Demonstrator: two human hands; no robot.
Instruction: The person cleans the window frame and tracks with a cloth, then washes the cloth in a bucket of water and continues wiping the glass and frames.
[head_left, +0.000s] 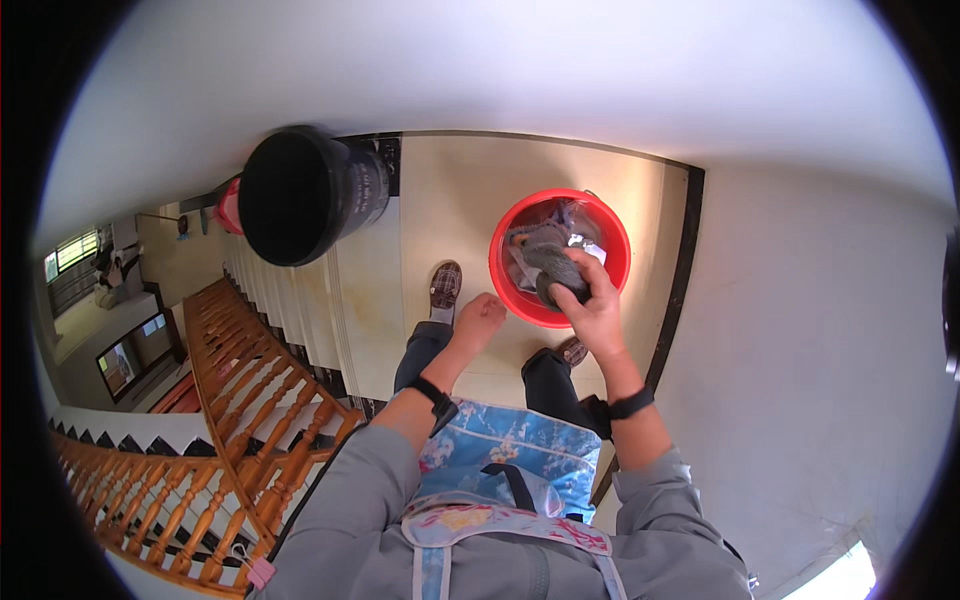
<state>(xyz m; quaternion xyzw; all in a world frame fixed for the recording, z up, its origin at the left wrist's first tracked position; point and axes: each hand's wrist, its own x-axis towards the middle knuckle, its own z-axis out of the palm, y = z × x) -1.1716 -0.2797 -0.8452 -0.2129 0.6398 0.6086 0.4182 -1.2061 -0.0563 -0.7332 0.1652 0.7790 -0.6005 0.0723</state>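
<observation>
My right hand (596, 300) grips a dark grey wad (555, 270), which looks like a bunched cloth. It is held over a red plastic bucket (497, 262) on the landing floor. Inside the bucket are a greyish-purple cloth (564, 215), a bright white piece (589, 246) and something clear and shiny; the wad hides part of them. To the left of the bucket's near rim is my left hand (480, 324), its fingers curled in with nothing visible in them.
A large black bucket (292, 199) stands to the left by the stairs (277, 289), with a pink-red object (229, 206) behind it. A wooden balustrade (247, 390) runs along the stairs. White walls (795, 300) border the landing ahead and right. I wear a blue floral apron (517, 442).
</observation>
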